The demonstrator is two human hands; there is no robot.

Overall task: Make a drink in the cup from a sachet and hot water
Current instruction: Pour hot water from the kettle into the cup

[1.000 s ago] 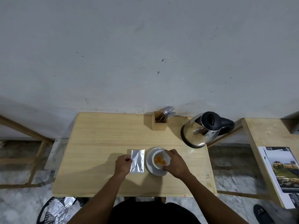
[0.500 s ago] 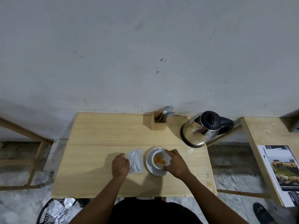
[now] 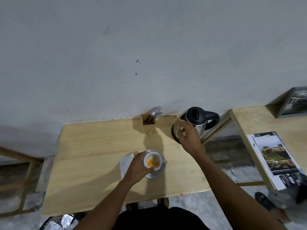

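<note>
A white cup [image 3: 152, 161] with orange powder at its bottom stands on a white saucer [image 3: 157, 174] near the table's front edge. My left hand [image 3: 137, 168] wraps around the cup's left side. The silver sachet [image 3: 125, 163] lies flat on the table just left of the saucer, partly under my left wrist. My right hand [image 3: 186, 138] is out in front of the steel kettle [image 3: 198, 123] with the black lid and handle at the back right; its fingers are apart and hold nothing.
A wooden holder [image 3: 147, 125] with spoons and a fork stands at the back against the wall, left of the kettle. A second wooden table [image 3: 259, 123] with printed sheets [image 3: 275, 158] is to the right, across a gap. A bin with foil [image 3: 58, 221] sits below left.
My left hand let go of the sachet, which now lies on the table, and took hold of the cup. My right hand left the cup and moved up toward the kettle.
</note>
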